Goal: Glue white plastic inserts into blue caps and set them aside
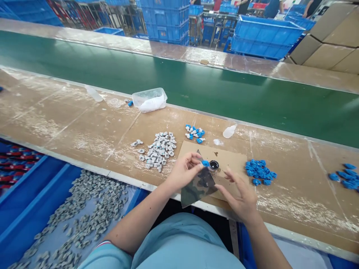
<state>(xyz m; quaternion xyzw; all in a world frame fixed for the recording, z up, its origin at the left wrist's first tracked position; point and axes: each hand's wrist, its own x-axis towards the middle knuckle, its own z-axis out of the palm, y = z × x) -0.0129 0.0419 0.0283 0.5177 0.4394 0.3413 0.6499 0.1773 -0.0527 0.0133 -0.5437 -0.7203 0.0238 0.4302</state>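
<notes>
My left hand (186, 170) pinches a small blue plastic part (205, 163) between thumb and fingers, beside a small round dish of dark liquid (214, 165). My right hand (241, 196) is open to the right of the dish, thumb and fingers apart, its thumb tip near the edge of a dark, stained triangular sheet (193, 192). Under the dish lies a flat cardboard piece (232, 157). Left of my hands is a pile of grey plastic parts (161, 149). Behind them sit several joined blue-and-grey parts (195, 133); loose blue parts (260, 172) lie to the right.
A clear plastic tub (150, 100) stands near the green conveyor belt (182, 82). More blue parts (349, 175) lie at the far right. Below the table's left edge, a blue bin (30, 209) holds many grey parts. Blue crates (165, 18) and cardboard boxes (331, 48) stand beyond the belt.
</notes>
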